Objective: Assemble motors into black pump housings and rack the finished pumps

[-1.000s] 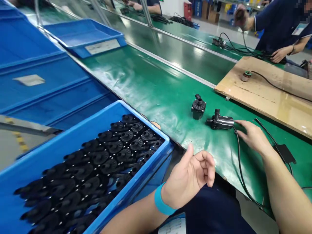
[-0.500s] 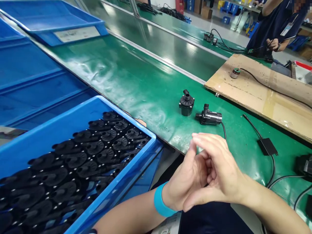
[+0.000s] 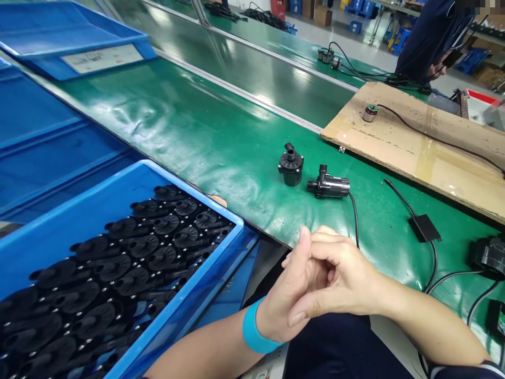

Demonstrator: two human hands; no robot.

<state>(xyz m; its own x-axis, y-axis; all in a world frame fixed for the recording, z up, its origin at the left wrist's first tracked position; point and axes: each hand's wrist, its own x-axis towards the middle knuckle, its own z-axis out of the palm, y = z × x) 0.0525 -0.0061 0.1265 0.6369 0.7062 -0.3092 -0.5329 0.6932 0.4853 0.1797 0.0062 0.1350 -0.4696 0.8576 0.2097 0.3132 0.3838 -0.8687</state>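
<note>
My left hand (image 3: 282,295), with a teal band on its wrist, is pressed against my right hand (image 3: 341,271) near the table's front edge. Their fingers are closed loosely together, and no object shows between them. Beyond the hands, a black pump (image 3: 291,164) stands upright on the green table (image 3: 236,142). To its right, a second black pump (image 3: 330,185) lies on its side, its cable running toward my right hand. A small black box (image 3: 425,228) with cables lies farther right.
A blue crate (image 3: 240,223) full of black pump housings (image 3: 144,245) fills the lower left, near other blue trays (image 3: 98,39). Cardboard (image 3: 394,139) bears a small cabled motor (image 3: 370,112). More black parts (image 3: 489,258) sit at the right edge. A person (image 3: 424,42) stands across the table.
My hands have come closer together, their fingers now more tightly closed. The view has shifted slightly, and the person across the table has changed posture.
</note>
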